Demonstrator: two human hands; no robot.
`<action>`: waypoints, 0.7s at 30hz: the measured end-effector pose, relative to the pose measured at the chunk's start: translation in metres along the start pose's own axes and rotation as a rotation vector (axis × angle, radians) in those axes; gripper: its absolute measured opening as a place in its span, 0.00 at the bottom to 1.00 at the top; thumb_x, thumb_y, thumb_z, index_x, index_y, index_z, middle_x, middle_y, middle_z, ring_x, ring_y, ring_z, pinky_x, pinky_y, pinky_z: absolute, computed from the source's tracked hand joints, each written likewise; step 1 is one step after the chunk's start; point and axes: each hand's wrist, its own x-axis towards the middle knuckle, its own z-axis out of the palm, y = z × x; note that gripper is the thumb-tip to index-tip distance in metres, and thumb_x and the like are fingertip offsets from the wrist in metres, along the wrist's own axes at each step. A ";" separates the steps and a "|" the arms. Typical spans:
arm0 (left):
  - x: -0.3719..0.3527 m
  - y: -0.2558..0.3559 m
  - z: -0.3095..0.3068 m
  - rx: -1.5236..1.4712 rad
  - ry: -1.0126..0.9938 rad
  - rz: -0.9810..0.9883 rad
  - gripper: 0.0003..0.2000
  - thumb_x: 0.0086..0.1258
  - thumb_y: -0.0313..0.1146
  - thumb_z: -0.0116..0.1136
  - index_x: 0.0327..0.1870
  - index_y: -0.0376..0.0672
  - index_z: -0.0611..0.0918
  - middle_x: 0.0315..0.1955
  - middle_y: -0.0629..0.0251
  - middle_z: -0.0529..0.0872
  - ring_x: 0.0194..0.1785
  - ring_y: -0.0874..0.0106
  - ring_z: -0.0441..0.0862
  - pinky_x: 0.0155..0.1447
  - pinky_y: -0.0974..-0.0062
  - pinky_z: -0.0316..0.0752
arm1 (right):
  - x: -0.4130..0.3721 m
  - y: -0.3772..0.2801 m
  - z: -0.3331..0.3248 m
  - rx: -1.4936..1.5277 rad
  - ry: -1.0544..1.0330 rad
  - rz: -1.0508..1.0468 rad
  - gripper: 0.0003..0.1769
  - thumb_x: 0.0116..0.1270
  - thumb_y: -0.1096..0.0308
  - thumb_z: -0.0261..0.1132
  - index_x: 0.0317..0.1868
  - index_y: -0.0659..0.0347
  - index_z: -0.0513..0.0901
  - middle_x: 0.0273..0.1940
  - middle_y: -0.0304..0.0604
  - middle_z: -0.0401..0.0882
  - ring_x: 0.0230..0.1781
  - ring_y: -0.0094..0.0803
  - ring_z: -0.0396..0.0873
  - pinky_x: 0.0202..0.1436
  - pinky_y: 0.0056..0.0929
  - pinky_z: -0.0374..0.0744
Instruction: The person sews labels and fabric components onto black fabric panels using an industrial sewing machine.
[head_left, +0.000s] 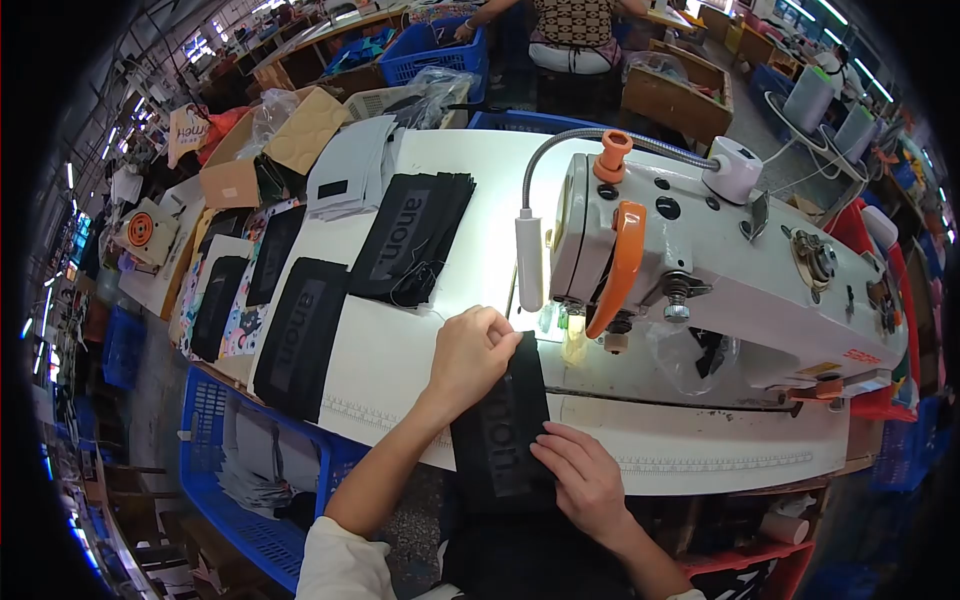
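Right hand, near table's front edge: fingers fairly straight, close together, laid on right edge of black rectangular fabric piece with dark lettering. Left hand, farther in: thumb and fingertips pinched narrow on fabric's top corner. Fabric at front of white worktable, partly over edge, just before white sewing machine with orange lever. Beyond, left: stack of black "anon." pieces, then grey fabric stack.
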 end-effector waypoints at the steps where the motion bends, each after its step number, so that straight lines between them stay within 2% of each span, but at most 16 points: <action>1: 0.000 -0.001 0.001 0.006 0.008 0.009 0.08 0.62 0.27 0.70 0.30 0.33 0.83 0.25 0.62 0.85 0.23 0.77 0.80 0.31 0.76 0.73 | 0.000 0.000 0.000 0.015 0.003 0.009 0.19 0.51 0.82 0.64 0.47 0.69 0.86 0.49 0.48 0.84 0.56 0.45 0.83 0.57 0.38 0.83; 4: 0.001 -0.002 0.002 0.018 0.022 0.028 0.08 0.62 0.28 0.70 0.29 0.33 0.83 0.24 0.62 0.85 0.22 0.76 0.80 0.31 0.76 0.74 | 0.000 0.001 0.001 0.027 0.007 0.027 0.19 0.51 0.83 0.65 0.47 0.70 0.86 0.48 0.49 0.84 0.56 0.45 0.83 0.57 0.38 0.83; 8: -0.001 0.005 0.004 0.108 0.016 0.012 0.09 0.62 0.29 0.70 0.29 0.35 0.82 0.25 0.62 0.84 0.28 0.71 0.81 0.34 0.73 0.75 | 0.000 0.000 0.001 0.036 0.009 0.053 0.18 0.51 0.83 0.65 0.46 0.70 0.85 0.48 0.49 0.84 0.57 0.45 0.83 0.57 0.38 0.83; 11: -0.005 0.014 0.009 0.491 0.234 0.259 0.09 0.62 0.32 0.70 0.27 0.39 0.81 0.26 0.63 0.82 0.37 0.66 0.81 0.42 0.67 0.73 | 0.001 -0.001 -0.002 0.055 -0.012 0.079 0.19 0.51 0.83 0.66 0.47 0.69 0.85 0.48 0.48 0.84 0.58 0.44 0.82 0.58 0.38 0.83; 12: -0.004 0.013 0.009 0.491 0.233 0.259 0.09 0.62 0.32 0.70 0.27 0.39 0.81 0.26 0.63 0.82 0.37 0.66 0.81 0.42 0.67 0.73 | 0.001 -0.002 -0.004 0.074 -0.031 0.098 0.20 0.51 0.83 0.66 0.48 0.68 0.85 0.49 0.48 0.83 0.58 0.44 0.82 0.59 0.39 0.82; 15: -0.002 0.008 0.006 0.516 0.143 0.206 0.09 0.63 0.34 0.69 0.27 0.43 0.81 0.28 0.64 0.82 0.43 0.62 0.78 0.47 0.62 0.67 | 0.006 -0.002 -0.017 0.104 -0.089 0.106 0.22 0.50 0.84 0.66 0.49 0.67 0.85 0.51 0.47 0.83 0.59 0.44 0.81 0.60 0.40 0.81; 17: 0.001 0.004 0.005 0.487 0.092 0.216 0.09 0.63 0.34 0.68 0.27 0.43 0.81 0.27 0.64 0.82 0.42 0.63 0.78 0.47 0.62 0.66 | 0.010 0.001 -0.026 0.122 -0.165 0.086 0.25 0.47 0.85 0.67 0.49 0.64 0.86 0.53 0.46 0.83 0.60 0.44 0.81 0.62 0.42 0.80; 19: 0.006 0.001 0.006 0.424 -0.012 0.245 0.09 0.64 0.34 0.67 0.26 0.43 0.81 0.27 0.64 0.82 0.41 0.63 0.79 0.48 0.63 0.64 | 0.009 0.004 -0.026 0.109 -0.161 0.070 0.24 0.48 0.84 0.67 0.50 0.64 0.86 0.53 0.46 0.84 0.61 0.44 0.81 0.63 0.43 0.79; 21: 0.012 0.002 0.010 0.387 -0.016 0.266 0.09 0.64 0.33 0.66 0.25 0.43 0.81 0.28 0.63 0.82 0.41 0.62 0.79 0.48 0.62 0.64 | 0.007 0.006 -0.024 0.091 -0.159 0.037 0.24 0.49 0.82 0.69 0.50 0.63 0.86 0.53 0.44 0.84 0.62 0.43 0.81 0.64 0.44 0.78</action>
